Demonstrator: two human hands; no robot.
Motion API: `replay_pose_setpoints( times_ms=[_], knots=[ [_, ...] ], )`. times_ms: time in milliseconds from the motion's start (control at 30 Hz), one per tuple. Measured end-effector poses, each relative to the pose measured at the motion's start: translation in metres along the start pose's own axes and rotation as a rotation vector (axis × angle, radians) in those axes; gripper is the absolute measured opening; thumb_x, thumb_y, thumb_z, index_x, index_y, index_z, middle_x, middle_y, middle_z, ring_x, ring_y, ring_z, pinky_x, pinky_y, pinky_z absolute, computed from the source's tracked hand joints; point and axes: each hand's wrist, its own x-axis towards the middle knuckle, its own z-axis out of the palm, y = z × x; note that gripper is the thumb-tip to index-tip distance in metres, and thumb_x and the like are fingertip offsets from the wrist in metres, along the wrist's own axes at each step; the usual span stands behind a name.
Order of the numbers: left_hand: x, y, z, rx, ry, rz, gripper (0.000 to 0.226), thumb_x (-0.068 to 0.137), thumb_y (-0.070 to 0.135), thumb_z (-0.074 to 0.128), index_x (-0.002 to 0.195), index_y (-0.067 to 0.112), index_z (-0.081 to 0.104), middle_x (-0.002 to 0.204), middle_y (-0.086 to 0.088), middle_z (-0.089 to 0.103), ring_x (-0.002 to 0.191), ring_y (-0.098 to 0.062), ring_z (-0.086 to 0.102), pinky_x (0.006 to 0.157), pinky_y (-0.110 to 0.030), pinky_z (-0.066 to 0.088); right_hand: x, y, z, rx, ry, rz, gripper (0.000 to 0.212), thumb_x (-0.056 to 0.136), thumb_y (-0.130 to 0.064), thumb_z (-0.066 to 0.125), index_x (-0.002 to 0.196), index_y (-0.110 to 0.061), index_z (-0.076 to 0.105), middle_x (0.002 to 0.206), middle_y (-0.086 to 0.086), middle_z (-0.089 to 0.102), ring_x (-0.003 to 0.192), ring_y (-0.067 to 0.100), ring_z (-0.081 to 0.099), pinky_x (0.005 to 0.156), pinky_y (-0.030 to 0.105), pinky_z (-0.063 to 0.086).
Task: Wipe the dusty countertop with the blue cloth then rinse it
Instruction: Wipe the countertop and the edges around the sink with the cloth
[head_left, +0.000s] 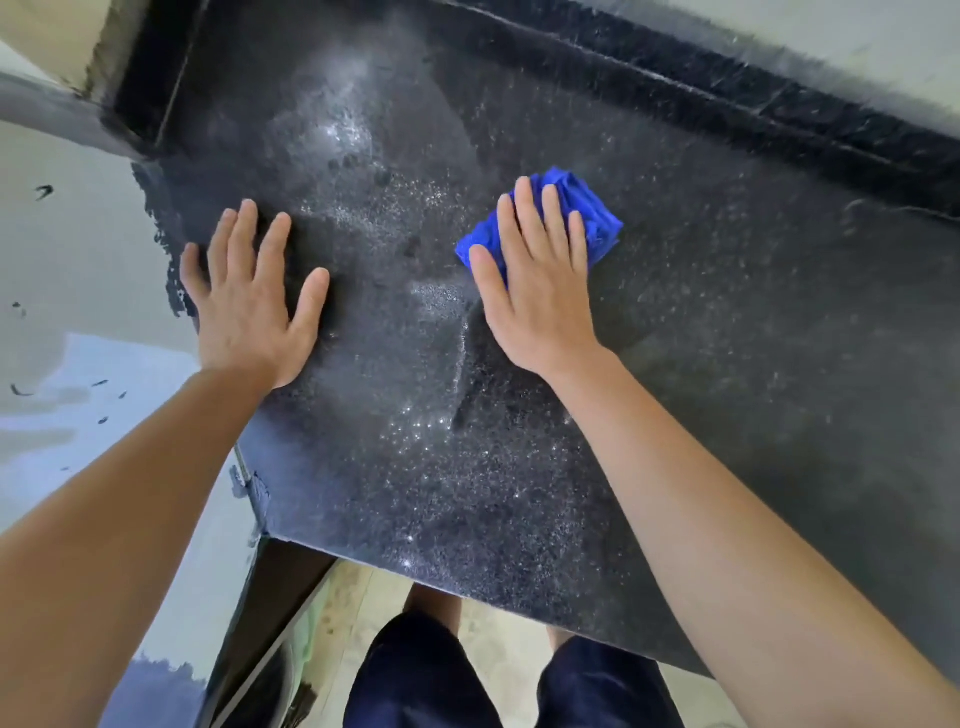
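— Pressing on the blue cloth (589, 208), is that what the right hand (540, 296) is doing?
— Yes. It is lying flat on the cloth with its fingers straight and slightly spread. The fingers are covering the near part of the cloth, and the palm is lying over the tabletop (467, 478) just nearer the person. It is not pinching the cloth.
— And where is the cloth lying?
— It is sitting bunched on the dark speckled tabletop, right of the middle. Its far folds are sticking out past the fingertips toward the raised black ledge (675, 78) running along the back, and it is lying apart from that ledge.
— What is the left hand (249, 306) doing?
— It is resting palm down on the tabletop near the left edge, fingers straight and fanned apart, holding nothing. It is lying well apart from the cloth, with a stretch of bare stone between the two hands.
— How is the surface looking?
— A pale dusty film is showing across much of it. Darker smudges and streaks are showing between the hands, and glare is brightening a patch farther back.
— Anything else showing?
— A pale wall (67, 270) with dark flecks is running along the left side, meeting the tabletop's edge. Below the near edge, the person's dark shorts (415, 680) and a light floor (504, 644) are showing.
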Motion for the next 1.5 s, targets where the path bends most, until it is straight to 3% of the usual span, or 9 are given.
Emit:
replay_pose_setpoints(
  times_ms=[167,333,467,600,767,867,1033,1200,1500],
  knots=[
    [0.000,0.000,-0.001,-0.005,-0.005,0.018,0.070,0.098,0.059,0.021,0.152,0.015,0.028,0.163,-0.012,0.016,0.151,-0.028,0.009,0.119,-0.058,0.006,0.005,0.041,-0.012,-0.054,-0.059,0.029,0.063,0.101,-0.061,0.023,0.157,-0.034,0.018,0.167,0.003,-0.006,0.152,0.034,-0.009,0.123,0.051,-0.003],
    [0.000,-0.001,0.000,0.017,-0.006,0.013,0.068,0.099,0.058,0.022,0.152,0.017,0.028,0.164,-0.011,0.015,0.151,-0.028,0.010,0.119,-0.058,0.006,0.028,0.003,0.005,-0.045,0.005,0.169,0.068,0.098,-0.066,0.023,0.158,-0.034,0.017,0.167,0.007,-0.005,0.152,0.036,-0.005,0.122,0.053,-0.001],
    [0.001,-0.002,0.001,0.020,0.018,0.030,0.065,0.099,0.054,0.026,0.152,0.016,0.032,0.163,-0.011,0.019,0.150,-0.029,0.015,0.118,-0.058,0.009,0.055,-0.066,0.024,-0.059,-0.014,-0.015,0.068,0.097,-0.064,0.024,0.157,-0.031,0.024,0.167,0.011,0.002,0.152,0.037,0.003,0.122,0.054,0.004],
    [0.001,-0.004,0.002,0.032,0.009,0.032,0.065,0.099,0.054,0.027,0.152,0.017,0.030,0.163,-0.010,0.018,0.151,-0.028,0.013,0.119,-0.057,0.008,0.080,-0.047,0.016,-0.116,-0.062,-0.202,0.060,0.101,-0.052,0.022,0.157,-0.031,0.020,0.167,0.008,0.002,0.152,0.036,0.002,0.123,0.052,0.006],
    [0.000,-0.004,0.003,0.034,-0.006,0.021,0.065,0.100,0.056,0.025,0.153,0.019,0.026,0.164,-0.009,0.015,0.152,-0.026,0.009,0.119,-0.058,0.006,0.131,0.031,-0.017,-0.138,0.052,0.241,0.059,0.102,-0.048,0.018,0.158,-0.031,0.015,0.167,0.007,0.002,0.152,0.036,0.001,0.123,0.053,0.006],
    [0.002,-0.005,0.003,0.028,-0.012,0.026,0.065,0.100,0.057,0.024,0.153,0.019,0.028,0.164,-0.009,0.016,0.152,-0.026,0.010,0.119,-0.058,0.006,0.143,0.016,-0.014,-0.082,0.098,0.473,0.059,0.104,-0.048,0.018,0.159,-0.029,0.011,0.167,0.007,-0.001,0.153,0.035,-0.004,0.123,0.052,0.000],
    [0.002,-0.004,0.000,-0.012,0.003,0.015,0.066,0.100,0.056,0.023,0.153,0.017,0.029,0.164,-0.010,0.016,0.151,-0.027,0.012,0.119,-0.059,0.005,0.115,-0.083,0.018,-0.091,-0.013,0.091,0.061,0.104,-0.050,0.017,0.159,-0.026,0.008,0.166,0.012,-0.005,0.152,0.036,-0.007,0.123,0.053,-0.004],
    [-0.003,-0.005,-0.001,-0.040,0.054,-0.016,0.067,0.099,0.055,0.027,0.152,0.013,0.028,0.164,-0.012,0.011,0.152,-0.028,0.008,0.118,-0.062,0.003,0.084,-0.062,0.010,-0.158,-0.076,-0.165,0.054,0.107,-0.039,0.022,0.158,-0.026,0.015,0.167,0.008,0.005,0.153,0.034,0.002,0.124,0.049,0.003],
    [0.032,-0.018,-0.014,0.058,0.010,-0.048,0.076,0.097,0.067,0.014,0.156,0.019,0.016,0.166,-0.010,0.000,0.153,-0.026,-0.005,0.120,-0.058,-0.003,0.072,-0.001,-0.011,-0.105,0.084,0.216,0.049,0.107,-0.036,0.035,0.153,-0.019,0.035,0.163,0.016,0.021,0.149,0.036,0.018,0.122,0.044,0.017]
  ],
)
